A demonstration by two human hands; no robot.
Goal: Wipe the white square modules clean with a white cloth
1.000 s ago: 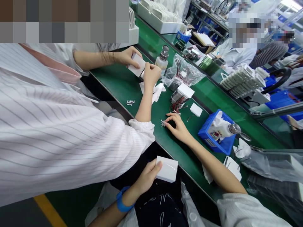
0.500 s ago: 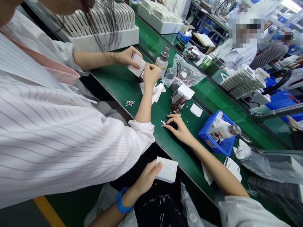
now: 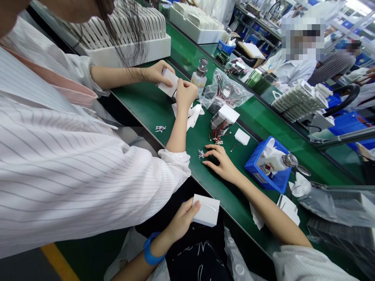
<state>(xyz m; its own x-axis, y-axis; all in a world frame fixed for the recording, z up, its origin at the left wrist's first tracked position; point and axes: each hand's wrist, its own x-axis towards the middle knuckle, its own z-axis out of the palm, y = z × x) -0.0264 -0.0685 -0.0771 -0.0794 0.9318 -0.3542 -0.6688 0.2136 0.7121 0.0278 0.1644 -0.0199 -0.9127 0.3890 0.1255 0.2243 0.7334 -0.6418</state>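
My left hand (image 3: 183, 219) is closed around one end of a white rectangular box-shaped piece (image 3: 207, 210), its thumb on the top face. The piece is held over my lap, in front of the bench edge. Out on the green bench, my right hand (image 3: 220, 163) has its fingers spread and curved beside a small heap of tiny screw-like parts (image 3: 200, 154). The fingertips are at the heap's right edge; whether they touch it I cannot tell. Beyond it lie a bundle of red and black wires (image 3: 216, 134) and a stack of white blocks (image 3: 228, 113).
At the left a co-worker's hands (image 3: 186, 93) hold another white piece (image 3: 168, 82). A second heap of tiny parts (image 3: 160, 128) lies near them. A blue bin (image 3: 254, 168) with a bottle (image 3: 271, 164) stands to the right. A pump bottle (image 3: 199, 78) and plastic bag (image 3: 225, 91) sit farther back.
My right hand's fingers have spread further apart and its index finger and thumb have shifted slightly beside the heap. My left hand still holds the white piece in the same place.
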